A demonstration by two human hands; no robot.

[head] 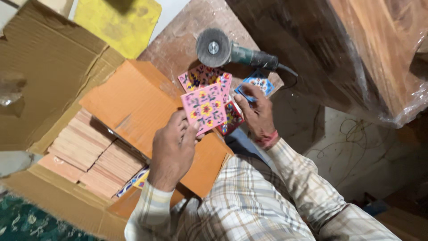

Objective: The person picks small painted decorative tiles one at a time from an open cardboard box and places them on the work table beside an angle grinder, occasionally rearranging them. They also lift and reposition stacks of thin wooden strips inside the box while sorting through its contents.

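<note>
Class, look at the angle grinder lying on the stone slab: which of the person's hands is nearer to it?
Right. The right hand is just below the angle grinder, over the blue tile. The left hand is farther down, holding the pink tile.

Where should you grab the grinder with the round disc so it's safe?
Take the angle grinder by its long dark-green body, coming from the right, the end its cord leaves. The round disc sits at the left end, so the slim body is the natural grip and probably keeps fingers off it.
</note>
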